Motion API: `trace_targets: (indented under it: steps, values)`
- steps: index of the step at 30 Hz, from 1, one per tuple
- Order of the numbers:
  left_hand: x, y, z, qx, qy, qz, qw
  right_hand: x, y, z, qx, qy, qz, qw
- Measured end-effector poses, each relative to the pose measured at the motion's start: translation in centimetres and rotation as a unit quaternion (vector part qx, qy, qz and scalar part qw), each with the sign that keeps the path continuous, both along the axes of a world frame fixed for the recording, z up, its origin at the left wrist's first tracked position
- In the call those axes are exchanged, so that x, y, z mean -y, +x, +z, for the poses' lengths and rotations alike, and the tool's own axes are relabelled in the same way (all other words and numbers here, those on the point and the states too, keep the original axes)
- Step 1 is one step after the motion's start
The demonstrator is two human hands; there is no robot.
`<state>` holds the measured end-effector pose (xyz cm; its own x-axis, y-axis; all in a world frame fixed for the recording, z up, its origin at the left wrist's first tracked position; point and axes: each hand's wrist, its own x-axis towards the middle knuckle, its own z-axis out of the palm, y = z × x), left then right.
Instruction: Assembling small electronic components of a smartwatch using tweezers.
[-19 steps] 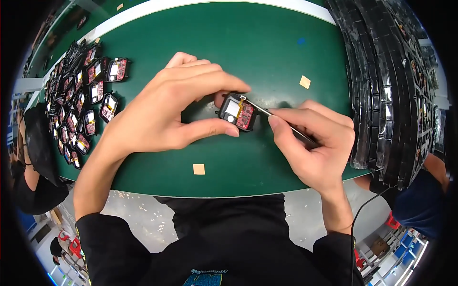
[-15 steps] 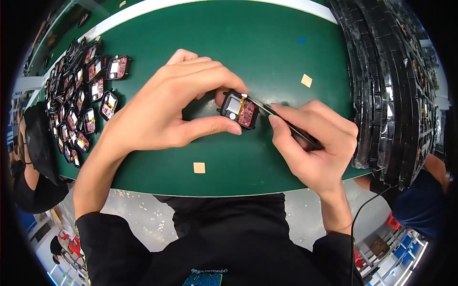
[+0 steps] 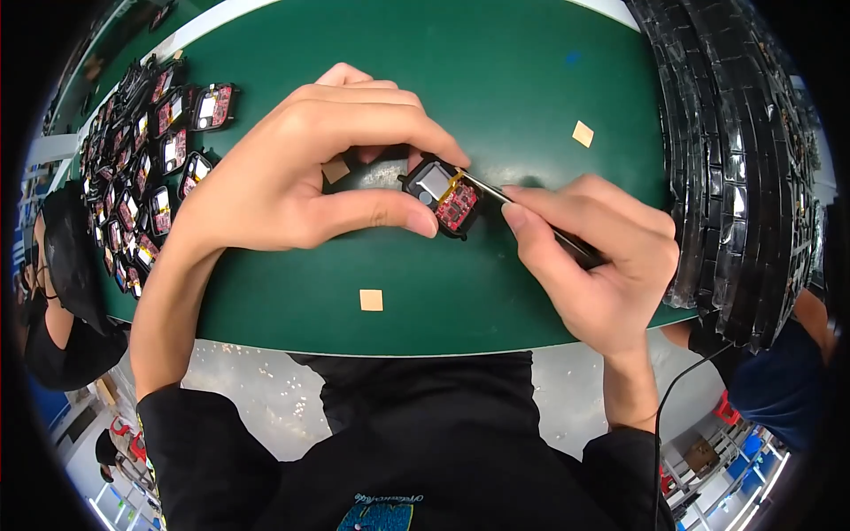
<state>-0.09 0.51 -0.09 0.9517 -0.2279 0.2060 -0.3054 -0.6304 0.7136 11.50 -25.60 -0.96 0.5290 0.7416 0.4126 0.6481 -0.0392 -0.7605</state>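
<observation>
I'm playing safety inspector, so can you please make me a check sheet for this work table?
Surface: green tabletop.
Job's things: open black casing with red board; slim tool.
Clutter: tan squares; similar casings heaped left; black trays stacked right.
Hands: left hand grips the casing; right hand holds the tool, tip at its edge.
Cables: one black cable, lower right.
Surroundings: people on both sides; grey floor, pale specks.

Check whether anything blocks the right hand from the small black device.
Nothing visible does: the slim tool in the right hand spans the gap, its tip at the upper edge of the device, near the left hand.
</observation>
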Motion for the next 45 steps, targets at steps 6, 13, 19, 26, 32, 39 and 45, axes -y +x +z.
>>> trace_targets:
  steps: [6,13,19,26,32,39,45]
  values:
    - [0.17,0.17,0.24,-0.003,0.015,-0.014,1.000,0.51,0.26,0.00,-0.054,-0.020,0.013,0.998]
    - [0.17,0.32,0.06,0.004,0.033,-0.016,0.999,0.32,0.41,-0.03,-0.056,-0.029,0.019,0.998]
    - [0.20,0.55,-0.02,0.021,0.022,-0.030,0.999,0.53,0.08,0.39,-0.053,-0.062,0.006,0.997]
    - [0.07,0.63,-0.30,0.024,0.006,-0.034,0.999,0.66,0.08,0.43,-0.051,-0.073,0.004,0.996]
    - [0.19,0.57,0.01,0.023,0.012,-0.036,0.999,0.48,0.06,0.25,-0.041,-0.062,0.016,0.997]
    - [0.24,0.56,-0.17,0.033,0.016,-0.040,0.999,0.63,0.04,0.45,-0.023,-0.066,0.010,0.998]
    - [0.25,0.50,-0.05,0.024,0.013,-0.031,0.999,0.47,-0.14,0.31,-0.004,-0.056,0.016,0.998]
